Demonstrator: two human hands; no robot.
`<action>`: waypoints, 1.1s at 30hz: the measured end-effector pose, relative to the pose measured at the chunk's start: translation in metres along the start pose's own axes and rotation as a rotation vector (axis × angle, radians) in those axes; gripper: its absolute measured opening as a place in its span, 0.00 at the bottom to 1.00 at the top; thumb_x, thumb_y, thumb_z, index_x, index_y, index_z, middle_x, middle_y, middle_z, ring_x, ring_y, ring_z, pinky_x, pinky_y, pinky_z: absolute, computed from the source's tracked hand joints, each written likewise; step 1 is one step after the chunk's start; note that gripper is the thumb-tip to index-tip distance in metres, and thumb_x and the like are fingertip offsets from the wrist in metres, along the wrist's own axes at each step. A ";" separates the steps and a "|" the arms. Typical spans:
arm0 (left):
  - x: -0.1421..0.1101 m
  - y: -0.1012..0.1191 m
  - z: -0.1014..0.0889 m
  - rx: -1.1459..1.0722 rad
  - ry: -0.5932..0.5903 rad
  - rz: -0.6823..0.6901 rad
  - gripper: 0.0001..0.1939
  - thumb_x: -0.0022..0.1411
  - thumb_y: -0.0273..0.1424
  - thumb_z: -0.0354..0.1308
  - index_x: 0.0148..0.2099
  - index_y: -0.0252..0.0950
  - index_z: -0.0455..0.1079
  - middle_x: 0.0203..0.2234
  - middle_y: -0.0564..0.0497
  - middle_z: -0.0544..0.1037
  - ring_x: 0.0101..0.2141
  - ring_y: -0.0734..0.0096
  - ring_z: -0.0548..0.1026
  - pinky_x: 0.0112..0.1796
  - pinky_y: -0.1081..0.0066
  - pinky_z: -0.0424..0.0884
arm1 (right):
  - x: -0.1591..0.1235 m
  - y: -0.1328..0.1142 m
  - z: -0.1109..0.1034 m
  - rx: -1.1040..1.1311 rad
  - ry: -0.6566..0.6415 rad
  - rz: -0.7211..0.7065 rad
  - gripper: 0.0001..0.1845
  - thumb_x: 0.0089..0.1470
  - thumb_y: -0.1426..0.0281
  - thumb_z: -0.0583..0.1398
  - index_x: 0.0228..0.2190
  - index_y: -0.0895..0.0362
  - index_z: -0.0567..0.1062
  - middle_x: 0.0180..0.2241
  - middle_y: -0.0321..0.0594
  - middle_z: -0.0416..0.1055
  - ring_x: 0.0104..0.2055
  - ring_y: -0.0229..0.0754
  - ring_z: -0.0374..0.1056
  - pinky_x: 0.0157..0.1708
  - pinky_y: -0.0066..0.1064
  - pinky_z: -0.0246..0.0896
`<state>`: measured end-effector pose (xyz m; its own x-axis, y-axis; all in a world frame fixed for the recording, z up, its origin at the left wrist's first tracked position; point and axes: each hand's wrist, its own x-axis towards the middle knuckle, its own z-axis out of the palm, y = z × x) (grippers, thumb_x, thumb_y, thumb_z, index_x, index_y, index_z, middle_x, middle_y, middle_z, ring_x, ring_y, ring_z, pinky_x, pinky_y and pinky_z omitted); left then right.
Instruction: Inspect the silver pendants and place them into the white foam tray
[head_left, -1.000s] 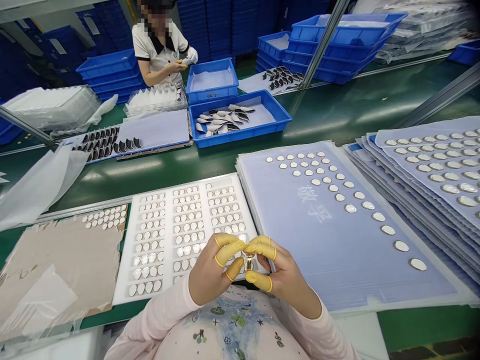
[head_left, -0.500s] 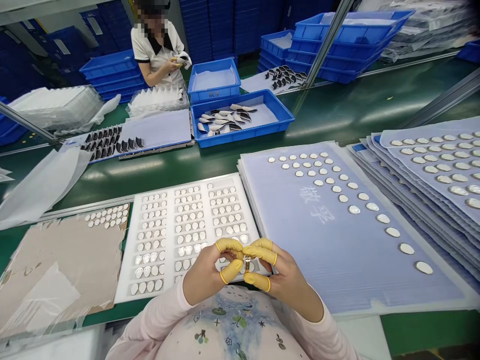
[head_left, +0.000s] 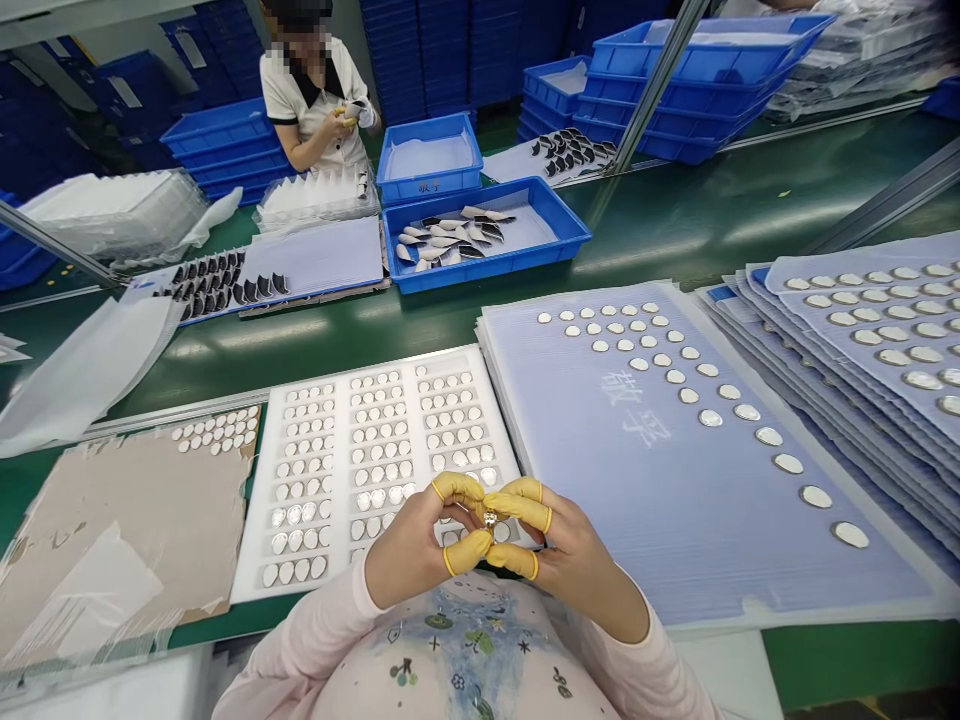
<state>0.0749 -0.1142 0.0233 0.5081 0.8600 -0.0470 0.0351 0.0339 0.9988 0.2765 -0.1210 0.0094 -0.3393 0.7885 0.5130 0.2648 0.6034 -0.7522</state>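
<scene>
Tightly curled, left hand (head_left: 411, 545) and right hand (head_left: 581, 560) pinch small gold-toned metal piece (head_left: 490, 519).

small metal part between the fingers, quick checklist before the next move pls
Grip on the small metal part: ok, pinched between the left hand and the right hand.
Yellow finger cots on: ok, both hands wear them on the fingers in view.
Part's surface free of marks: cannot tell, too small in this view.
Open slot in the white foam tray: cannot tell, the hands cover its near end.
Oval pieces on the blue corrugated sheet: ok, laid in rows, apart from each other.
</scene>
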 end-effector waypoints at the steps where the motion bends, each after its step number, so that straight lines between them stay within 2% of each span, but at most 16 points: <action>1: 0.000 0.000 0.000 -0.004 0.002 0.005 0.15 0.62 0.24 0.60 0.50 0.40 0.65 0.39 0.52 0.74 0.37 0.74 0.75 0.43 0.69 0.74 | 0.000 0.000 0.000 0.000 -0.002 0.004 0.18 0.61 0.63 0.63 0.52 0.47 0.70 0.37 0.39 0.73 0.31 0.39 0.68 0.30 0.30 0.67; 6: -0.002 0.001 0.002 -0.069 -0.006 0.033 0.15 0.63 0.25 0.60 0.51 0.41 0.64 0.42 0.51 0.71 0.40 0.73 0.74 0.45 0.67 0.74 | -0.001 0.000 0.000 0.031 0.007 0.012 0.19 0.61 0.64 0.63 0.53 0.46 0.71 0.37 0.39 0.73 0.27 0.36 0.63 0.26 0.29 0.65; 11: 0.002 -0.001 -0.002 -0.299 -0.082 0.035 0.16 0.63 0.34 0.63 0.51 0.39 0.65 0.42 0.47 0.70 0.38 0.71 0.75 0.42 0.66 0.75 | -0.004 -0.001 -0.001 0.186 0.035 0.072 0.20 0.62 0.61 0.62 0.54 0.44 0.71 0.36 0.37 0.72 0.22 0.34 0.55 0.23 0.29 0.63; 15: 0.008 -0.007 -0.001 -0.575 -0.184 0.049 0.21 0.58 0.40 0.68 0.49 0.39 0.67 0.38 0.48 0.72 0.34 0.70 0.76 0.36 0.66 0.77 | -0.011 -0.001 0.002 0.378 0.103 0.127 0.20 0.60 0.60 0.63 0.54 0.43 0.72 0.34 0.38 0.71 0.23 0.36 0.58 0.26 0.32 0.65; 19: 0.010 -0.013 0.003 -0.683 -0.177 -0.016 0.22 0.53 0.43 0.70 0.44 0.38 0.68 0.33 0.49 0.73 0.31 0.70 0.76 0.32 0.67 0.76 | -0.015 -0.001 0.006 0.446 0.143 0.168 0.21 0.58 0.56 0.64 0.52 0.44 0.73 0.28 0.37 0.68 0.27 0.41 0.63 0.32 0.37 0.68; 21: 0.010 -0.014 0.005 -0.711 -0.160 -0.038 0.23 0.52 0.44 0.71 0.43 0.38 0.68 0.32 0.50 0.74 0.30 0.71 0.76 0.32 0.68 0.76 | -0.016 -0.001 0.007 0.448 0.151 0.197 0.21 0.58 0.55 0.63 0.52 0.45 0.74 0.28 0.38 0.68 0.29 0.43 0.64 0.32 0.38 0.68; 25: 0.010 -0.016 0.006 -0.735 -0.145 -0.056 0.23 0.51 0.42 0.71 0.43 0.38 0.68 0.33 0.49 0.75 0.30 0.71 0.76 0.31 0.69 0.76 | -0.019 0.000 0.010 0.467 0.145 0.208 0.20 0.60 0.57 0.62 0.53 0.44 0.72 0.33 0.40 0.69 0.32 0.44 0.66 0.32 0.36 0.68; 29: 0.011 -0.019 0.005 -0.770 -0.160 -0.028 0.20 0.53 0.39 0.71 0.43 0.37 0.69 0.32 0.49 0.75 0.31 0.71 0.77 0.31 0.71 0.75 | -0.020 -0.004 0.015 0.469 0.256 0.152 0.20 0.65 0.60 0.57 0.57 0.42 0.67 0.41 0.44 0.69 0.38 0.45 0.69 0.35 0.37 0.71; 31: 0.011 -0.020 0.006 -0.767 -0.161 -0.032 0.20 0.54 0.40 0.70 0.44 0.37 0.69 0.32 0.49 0.75 0.31 0.70 0.76 0.31 0.71 0.75 | -0.018 -0.008 0.016 0.469 0.221 0.110 0.20 0.66 0.60 0.55 0.59 0.41 0.64 0.44 0.45 0.71 0.38 0.45 0.71 0.34 0.37 0.72; 33: 0.011 -0.020 0.006 -0.760 -0.167 -0.053 0.22 0.53 0.41 0.71 0.44 0.37 0.68 0.32 0.50 0.75 0.30 0.72 0.76 0.29 0.72 0.73 | -0.014 -0.010 0.016 0.462 0.129 0.071 0.21 0.67 0.59 0.53 0.60 0.41 0.60 0.45 0.46 0.73 0.35 0.43 0.73 0.34 0.37 0.72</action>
<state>0.0848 -0.1081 0.0031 0.6472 0.7614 -0.0363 -0.5055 0.4643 0.7273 0.2638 -0.1400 0.0034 -0.2125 0.8517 0.4791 -0.1551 0.4547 -0.8771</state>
